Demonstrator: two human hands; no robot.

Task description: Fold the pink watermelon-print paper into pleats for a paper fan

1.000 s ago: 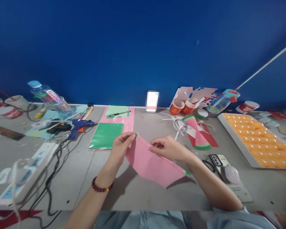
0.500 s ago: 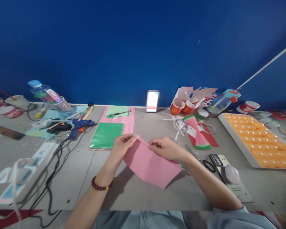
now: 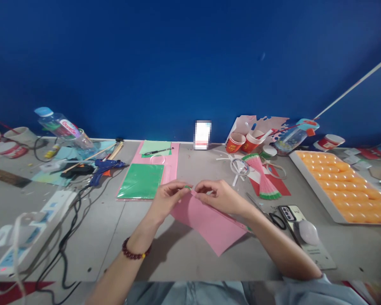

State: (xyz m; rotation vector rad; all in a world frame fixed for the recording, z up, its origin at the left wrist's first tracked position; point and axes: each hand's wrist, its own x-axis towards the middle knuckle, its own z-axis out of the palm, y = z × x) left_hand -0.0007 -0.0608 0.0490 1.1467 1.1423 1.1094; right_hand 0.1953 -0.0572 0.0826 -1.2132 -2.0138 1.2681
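Where the fingertips meet, the upper edge of a pink paper sheet point(image 3: 209, 224) is pinched: thumb and forefinger of the left hand point(image 3: 165, 200) are closed on it, and the same edge is nipped just beside by the right hand point(image 3: 222, 197). The sheet is held tilted over the grey table point(image 3: 203, 169). A green sheet point(image 3: 141, 181) lies just beyond the left hand. Scissors point(image 3: 274, 219) and a phone point(image 3: 288, 213) are seen near the right wrist, and a tray of orange balls point(image 3: 311, 185) is well apart.
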